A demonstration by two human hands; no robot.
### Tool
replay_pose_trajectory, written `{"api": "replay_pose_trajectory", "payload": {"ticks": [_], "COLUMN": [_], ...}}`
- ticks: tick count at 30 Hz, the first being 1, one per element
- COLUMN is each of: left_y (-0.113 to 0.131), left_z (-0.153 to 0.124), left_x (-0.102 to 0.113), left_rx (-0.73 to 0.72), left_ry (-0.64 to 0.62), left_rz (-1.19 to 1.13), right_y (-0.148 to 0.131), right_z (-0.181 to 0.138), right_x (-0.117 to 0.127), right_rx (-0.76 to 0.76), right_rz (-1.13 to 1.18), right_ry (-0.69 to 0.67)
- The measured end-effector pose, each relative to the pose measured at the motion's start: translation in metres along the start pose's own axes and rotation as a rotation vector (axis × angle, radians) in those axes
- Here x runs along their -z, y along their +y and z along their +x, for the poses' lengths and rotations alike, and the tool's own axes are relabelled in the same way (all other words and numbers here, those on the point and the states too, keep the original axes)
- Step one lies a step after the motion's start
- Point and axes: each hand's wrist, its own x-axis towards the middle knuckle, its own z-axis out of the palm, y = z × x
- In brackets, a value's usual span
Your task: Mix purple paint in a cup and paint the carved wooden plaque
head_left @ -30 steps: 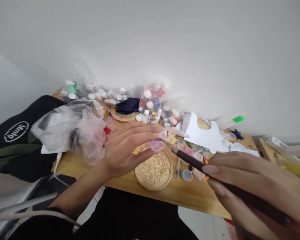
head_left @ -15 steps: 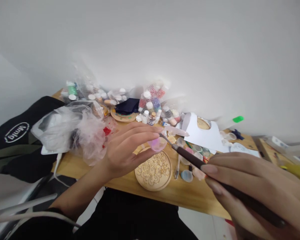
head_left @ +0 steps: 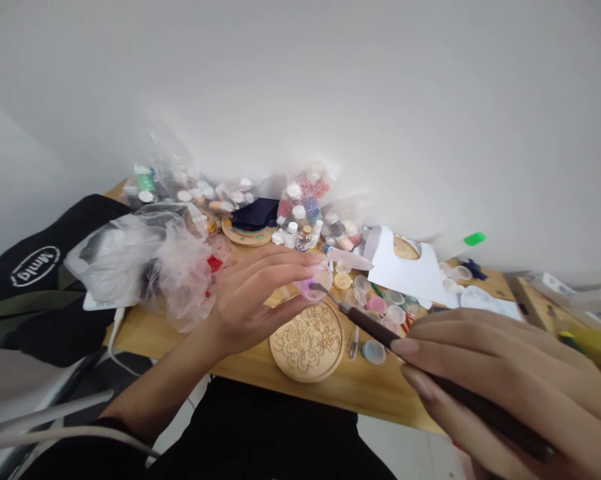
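My left hand [head_left: 253, 297] pinches a small clear cup with pink stuff [head_left: 311, 285] between thumb and fingers, just above a round wooden disc carved with flowers [head_left: 307, 340]. My right hand [head_left: 510, 387], close to the camera at lower right, is closed round a long dark-handled tool [head_left: 380, 332]. The tool's thin metal tip rests in the pink cup. Both hang over the front part of a wooden table [head_left: 380, 390].
Crumpled plastic bags [head_left: 145, 260] lie left, beside a black bag [head_left: 35, 267]. Small bottles and bead jars [head_left: 300, 213] crowd the back by the white wall. Several little paint cups [head_left: 380, 310], a white paper [head_left: 405, 267] and another wooden disc [head_left: 247, 232] lie around.
The tool tip dropped from above the cup's rim down into the pink cup. My right hand shifted slightly left and lower; the left hand stayed almost still.
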Motion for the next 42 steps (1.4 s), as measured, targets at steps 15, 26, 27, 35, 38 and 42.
{"api": "replay_pose_trajectory", "payload": {"ticks": [15, 26, 27, 35, 38, 42], "left_y": [0.003, 0.002, 0.002, 0.002, 0.003, 0.004], "left_z": [-0.001, -0.004, -0.003, 0.000, 0.000, 0.000], "left_x": [-0.001, -0.001, -0.001, -0.001, -0.002, -0.005], "left_rx": [0.016, 0.038, 0.026, -0.002, -0.009, -0.006], "left_ry": [-0.023, -0.016, -0.016, 0.003, 0.000, -0.009], "left_rz": [-0.040, -0.067, -0.070, -0.041, -0.004, -0.015], "right_y": [-0.006, 0.007, 0.007, 0.004, 0.006, 0.010], "right_z": [0.009, -0.001, -0.002, 0.000, -0.006, -0.021], "right_x": [-0.001, 0.004, 0.003, 0.001, -0.002, -0.010], "right_rx": [0.011, 0.046, 0.049, 0.061, 0.020, -0.097], "right_rz": [-0.093, -0.068, -0.062, -0.065, -0.081, -0.035], "right_ry": [-0.048, -0.169, -0.166, -0.123, -0.093, 0.005]}}
